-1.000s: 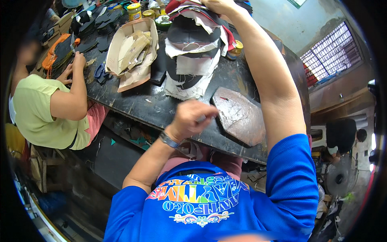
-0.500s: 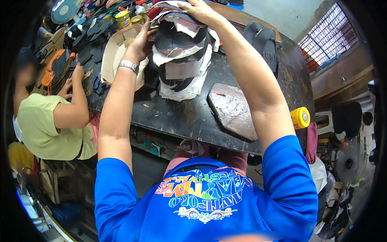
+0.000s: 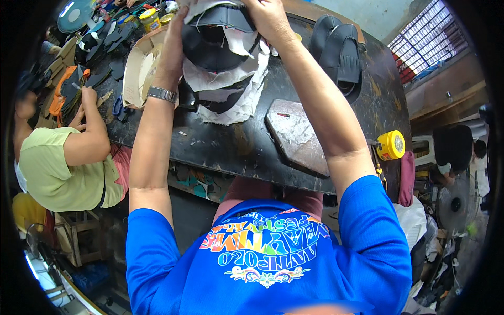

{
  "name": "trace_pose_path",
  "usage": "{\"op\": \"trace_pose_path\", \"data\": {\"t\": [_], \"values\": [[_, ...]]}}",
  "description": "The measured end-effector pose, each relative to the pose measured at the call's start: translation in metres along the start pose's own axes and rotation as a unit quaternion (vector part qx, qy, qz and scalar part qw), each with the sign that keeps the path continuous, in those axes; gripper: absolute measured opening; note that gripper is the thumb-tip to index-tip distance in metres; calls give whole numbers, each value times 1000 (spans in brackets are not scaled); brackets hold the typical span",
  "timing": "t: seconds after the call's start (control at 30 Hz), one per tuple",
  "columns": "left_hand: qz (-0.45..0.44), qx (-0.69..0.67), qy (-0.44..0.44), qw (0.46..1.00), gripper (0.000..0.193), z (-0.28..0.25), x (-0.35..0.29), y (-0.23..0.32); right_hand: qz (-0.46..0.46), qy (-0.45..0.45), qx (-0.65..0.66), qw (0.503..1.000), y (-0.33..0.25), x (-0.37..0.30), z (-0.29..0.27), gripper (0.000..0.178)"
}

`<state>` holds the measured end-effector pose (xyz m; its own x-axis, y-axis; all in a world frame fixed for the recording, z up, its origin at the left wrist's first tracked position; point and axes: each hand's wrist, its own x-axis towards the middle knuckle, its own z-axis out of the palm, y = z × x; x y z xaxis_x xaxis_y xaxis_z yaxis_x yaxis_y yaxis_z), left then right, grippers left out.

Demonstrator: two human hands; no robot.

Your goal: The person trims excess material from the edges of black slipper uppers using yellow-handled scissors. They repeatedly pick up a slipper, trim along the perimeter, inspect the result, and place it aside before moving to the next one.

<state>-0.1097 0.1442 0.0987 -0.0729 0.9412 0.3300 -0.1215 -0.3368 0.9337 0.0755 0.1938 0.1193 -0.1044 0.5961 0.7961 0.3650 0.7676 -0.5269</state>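
Observation:
A stack of black shoe uppers with ragged white lining [image 3: 218, 55] rises from the dark worktable at the far side, its top reaching the upper picture edge. My left hand [image 3: 172, 50], with a metal watch at the wrist, presses along the left side of the stack, thumb upward. On the right side, my right hand [image 3: 268, 22] grips the upper part of the stack; its fingertips run out of the picture. Both arms are stretched forward. Between my forearms lies a flat, many-sided worn slab [image 3: 299, 134] with a small dark object on it.
Black sandals [image 3: 338, 55] stand right of the stack. A cream carton tray [image 3: 139, 73] is at its left. A yellow jar [image 3: 390, 145] sits by the table's right edge. Another person in a yellow-green shirt [image 3: 65, 168] works at the left beside black cut pieces [image 3: 100, 73].
My hands have come apart a little and grip the stack's sides higher in the picture. The stack's upper pieces have shifted, showing more of a black upper.

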Motion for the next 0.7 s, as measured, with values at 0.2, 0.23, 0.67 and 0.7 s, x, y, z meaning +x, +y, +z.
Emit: {"op": "trace_pose_path", "data": {"t": [0.2,0.23,0.67,0.7], "values": [[4,-146,-75,986,68,23,-39,38,60,57,250,965,-76,-32,-58,53],[13,-127,-98,987,64,31,-52,35,-4,81,145,986,-85,-46,-73,51],[-109,-8,-120,987,34,58,-160,-90,187,-43,-350,917,-74,-268,-93,66],[43,44,-64,996,33,60,-170,-83,217,-77,-355,906,-75,-265,-96,65]]}}
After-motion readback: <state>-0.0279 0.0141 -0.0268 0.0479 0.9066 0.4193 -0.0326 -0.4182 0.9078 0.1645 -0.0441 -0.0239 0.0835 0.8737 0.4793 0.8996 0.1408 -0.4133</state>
